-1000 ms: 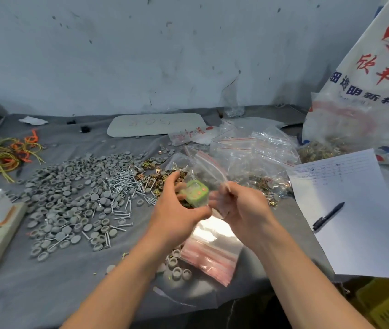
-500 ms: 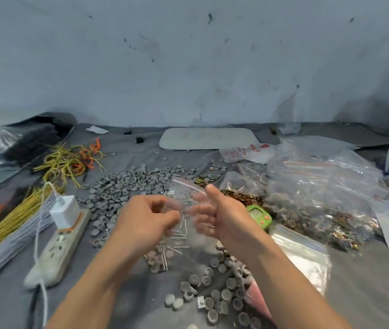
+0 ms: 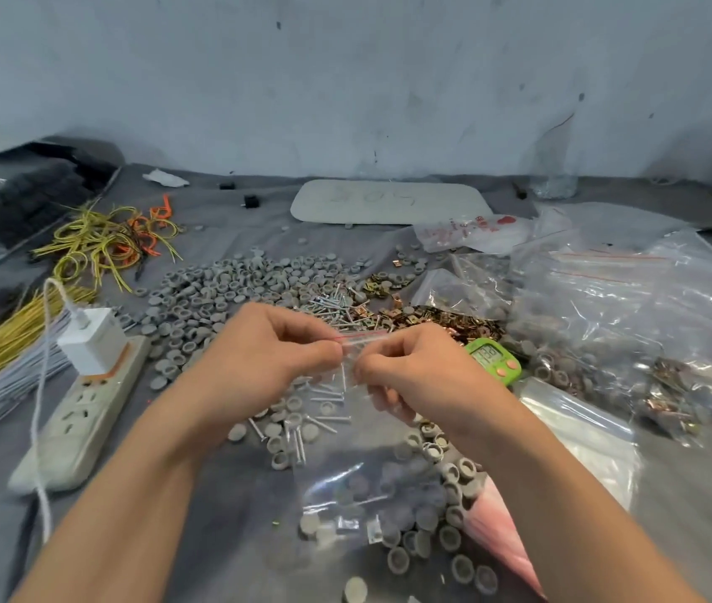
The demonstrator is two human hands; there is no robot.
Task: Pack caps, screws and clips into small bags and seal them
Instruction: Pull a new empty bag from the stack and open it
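Both hands meet in the middle of the frame. The left hand (image 3: 267, 354) and the right hand (image 3: 415, 372) each pinch the top edge of a small bag (image 3: 347, 363) between thumb and curled fingers, along its red zip line. The clear bag hangs between them above the table (image 3: 223, 515); what it contains cannot be made out.

Directly under the hands lie loose screws (image 3: 323, 417) and grey caps (image 3: 454, 476), some under a flat clear bag (image 3: 345, 485). A stack of pink-edged bags (image 3: 502, 528) lies at the lower right.

Just right of the right hand sits a green timer (image 3: 493, 356). Beyond the hands a wide pile of caps (image 3: 232, 289) spreads to the left, with a screw heap (image 3: 328, 304) and coppery clips (image 3: 445, 324) to the right of it. Filled bags (image 3: 606, 306) are heaped at the right edge.

At the left lies a power strip (image 3: 84, 411) with a white charger (image 3: 93, 341) plugged in. Yellow wires (image 3: 97, 241) are tangled at the upper left, and a pale board (image 3: 389, 202) lies near the wall.
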